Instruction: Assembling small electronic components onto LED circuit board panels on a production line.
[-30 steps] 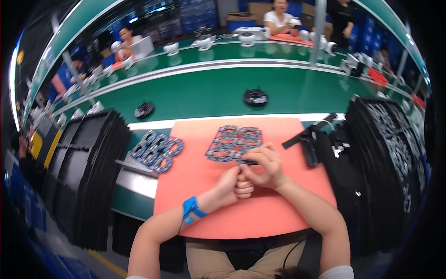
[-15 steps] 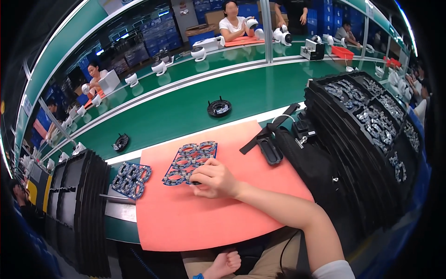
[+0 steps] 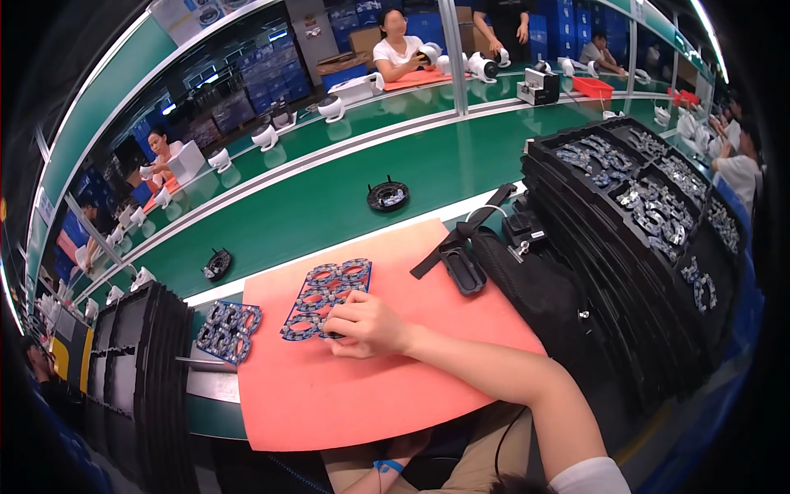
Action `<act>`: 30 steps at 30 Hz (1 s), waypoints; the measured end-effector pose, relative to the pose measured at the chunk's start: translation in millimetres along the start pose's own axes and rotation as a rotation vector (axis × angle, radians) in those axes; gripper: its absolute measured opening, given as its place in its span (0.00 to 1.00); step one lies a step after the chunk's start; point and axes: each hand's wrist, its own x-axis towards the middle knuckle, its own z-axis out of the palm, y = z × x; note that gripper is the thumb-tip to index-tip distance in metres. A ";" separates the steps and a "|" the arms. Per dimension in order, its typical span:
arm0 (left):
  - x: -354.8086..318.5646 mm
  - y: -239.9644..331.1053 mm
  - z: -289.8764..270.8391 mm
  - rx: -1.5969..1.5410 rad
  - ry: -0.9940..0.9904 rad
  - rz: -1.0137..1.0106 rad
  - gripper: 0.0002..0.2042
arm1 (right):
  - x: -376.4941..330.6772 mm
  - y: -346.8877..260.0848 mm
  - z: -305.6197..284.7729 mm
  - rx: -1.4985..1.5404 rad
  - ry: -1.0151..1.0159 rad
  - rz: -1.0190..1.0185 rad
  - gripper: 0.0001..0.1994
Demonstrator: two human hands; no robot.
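Panel of blue rings (image 3: 327,298): flat on orange mat (image 3: 362,387), desk centre. Right hand (image 3: 368,323): grip closed on panel's near edge. Second panel (image 3: 228,330): left, off the mat. Black tool (image 3: 461,265): right, near. Stacked black trays (image 3: 658,272): far right. Left hand: hidden below desk, grip cannot be told.

The left hand (image 3: 387,468) (wristband only) seems cut off at the bottom edge.

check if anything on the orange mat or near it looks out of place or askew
Nothing looks damaged or spilled. The right hand rests on the blue ring panel, which lies slanted on the orange mat. A second ring panel sits off the mat, to its left. The left hand is down at the lap.
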 end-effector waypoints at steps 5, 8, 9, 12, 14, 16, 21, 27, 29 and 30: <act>-19.4 -32.3 20.8 0.979 -0.125 0.420 0.20 | 4.3 -3.3 -3.5 -0.011 0.004 -0.014 0.08; -24.9 -40.2 16.6 0.953 -0.051 0.463 0.18 | -4.2 6.1 3.0 -0.008 -0.017 0.007 0.08; -30.3 -43.5 18.2 0.950 -0.024 0.491 0.16 | -3.5 5.0 1.2 -0.016 -0.019 0.006 0.08; -42.4 -56.1 23.2 0.945 0.056 0.560 0.12 | -2.5 2.7 -5.4 -0.014 -0.053 0.016 0.09; -50.3 -63.9 27.7 0.944 0.109 0.594 0.10 | -0.3 1.9 -1.5 -0.012 -0.053 0.008 0.09; -55.6 -68.5 34.9 0.952 0.153 0.620 0.09 | 2.5 0.1 -0.8 0.018 -0.039 0.003 0.09; -71.5 -75.1 51.0 0.962 0.269 0.688 0.09 | -5.1 3.9 -4.7 -0.018 -0.074 0.015 0.08; -141.2 -65.9 80.3 0.522 0.054 0.338 0.06 | 0.4 6.9 9.9 0.062 0.068 0.106 0.07; -178.1 -104.0 122.3 0.688 -0.115 0.116 0.07 | 2.2 9.2 5.3 0.099 0.104 0.148 0.07; -191.3 -110.2 130.9 0.757 -0.128 0.083 0.07 | 0.4 12.8 6.2 0.160 0.107 0.184 0.08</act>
